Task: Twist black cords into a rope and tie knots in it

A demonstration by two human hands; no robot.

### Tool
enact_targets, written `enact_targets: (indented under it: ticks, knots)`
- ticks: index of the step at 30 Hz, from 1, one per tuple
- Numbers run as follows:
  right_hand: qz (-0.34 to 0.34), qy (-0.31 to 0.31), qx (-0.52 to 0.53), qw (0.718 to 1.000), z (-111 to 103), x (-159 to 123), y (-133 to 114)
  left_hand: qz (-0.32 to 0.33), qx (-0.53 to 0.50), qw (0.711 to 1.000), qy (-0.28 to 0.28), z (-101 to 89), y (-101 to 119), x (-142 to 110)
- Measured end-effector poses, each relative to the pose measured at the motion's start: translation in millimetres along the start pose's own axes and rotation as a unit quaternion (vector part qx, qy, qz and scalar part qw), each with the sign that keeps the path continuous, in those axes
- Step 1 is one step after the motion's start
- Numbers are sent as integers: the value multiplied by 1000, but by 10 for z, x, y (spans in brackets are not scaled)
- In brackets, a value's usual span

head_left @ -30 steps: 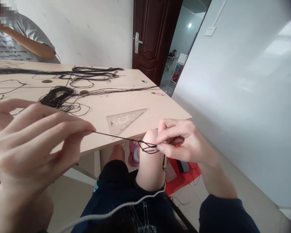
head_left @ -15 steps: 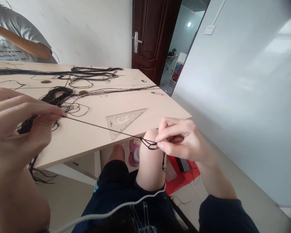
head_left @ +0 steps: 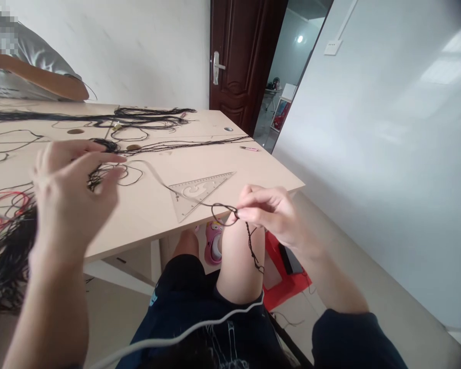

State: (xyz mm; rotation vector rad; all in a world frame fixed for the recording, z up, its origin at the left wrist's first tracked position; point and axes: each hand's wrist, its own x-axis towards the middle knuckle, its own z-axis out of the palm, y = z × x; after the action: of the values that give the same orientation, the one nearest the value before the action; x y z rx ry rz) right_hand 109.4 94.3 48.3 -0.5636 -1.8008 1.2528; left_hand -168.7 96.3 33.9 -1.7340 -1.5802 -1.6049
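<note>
My right hand [head_left: 267, 212] pinches a thin black cord [head_left: 223, 206] above my knee. Loose loops stand out to the left of its fingertips, and a knotted, braided-looking length [head_left: 251, 246] hangs below. To the left, my left hand [head_left: 80, 189] is raised over the table edge, thumb and index finger apart. The cord's slack strand, blurred, curves up to near its index fingertip; whether they touch is unclear. A clear triangular ruler [head_left: 184, 207] lies on the table beneath the strand.
Bundles of black cord [head_left: 149, 117] lie across the table [head_left: 215, 166], one hanging over its near left edge. Pink-handled snips [head_left: 249, 148] lie near the right edge. A red cord [head_left: 3, 218] is at left. Another person [head_left: 49, 72] sits at the far left.
My left hand has moved right and its fingers have parted. The cord, taut before, is now slack, and its loops have opened wider. My right hand has shifted slightly left.
</note>
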Motion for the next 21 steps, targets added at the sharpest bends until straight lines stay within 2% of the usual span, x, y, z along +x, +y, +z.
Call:
enact_targets:
  ticks: [1,2,4,5,7,11,14,17,21]
  knots:
    - [19,22,40,999,20,25,31,74,-2,997,4,48,159,-103]
    - [35,42,76,996,44,48,55,103,-27,994,3,88,334,-218]
    - [48,71,109,990,102,86,77,129,-116,985,4,157,676,-437]
    - [47,80,111,989,134,100,78,139,-124,982,-13,193,817,-522]
    - [40,101,119,987,192,117,72,117,-126,984,-36,277,1005,-621]
    - [37,145,146,978,262,115,102,29,-178,982,-50,451,1068,-634]
    - [20,155,93,983,272,93,158,-18,-225,972,-58,517,1044,-634]
    - [-2,173,21,985,275,68,186,-16,-212,976,-44,526,1054,-656]
    - [-44,202,-42,977,296,50,173,20,-155,987,-21,509,1079,-659]
